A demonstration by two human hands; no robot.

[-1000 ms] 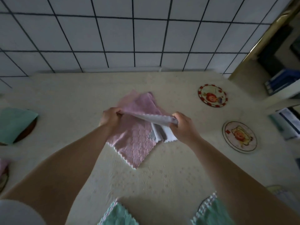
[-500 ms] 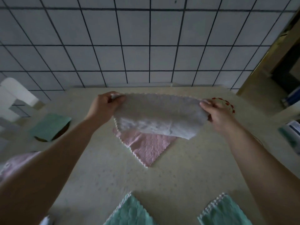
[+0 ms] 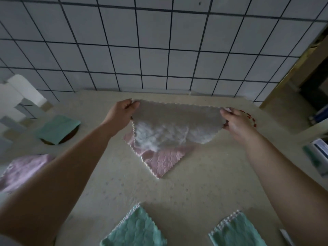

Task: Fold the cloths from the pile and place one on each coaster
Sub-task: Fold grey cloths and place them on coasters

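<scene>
A grey-white cloth (image 3: 170, 126) hangs spread out above the table, held by its two upper corners. My left hand (image 3: 122, 112) pinches the left corner and my right hand (image 3: 234, 121) pinches the right corner. Under it a pink cloth (image 3: 159, 160) lies flat on the table, partly hidden. A red-rimmed coaster (image 3: 253, 121) shows just behind my right hand, mostly covered. At the left a folded green cloth (image 3: 56, 128) rests on a dark coaster (image 3: 68, 138).
A folded pink cloth (image 3: 23, 171) lies at the left edge. Two green cloths (image 3: 136, 229) (image 3: 237, 231) sit near the front edge. The tiled wall (image 3: 159, 50) stands behind the table. White furniture (image 3: 19, 93) is at the far left, shelving with items at the right.
Both hands lifted the grey-white cloth off the pink one and pulled apart, stretching it open. The view tilted upward, showing more wall.
</scene>
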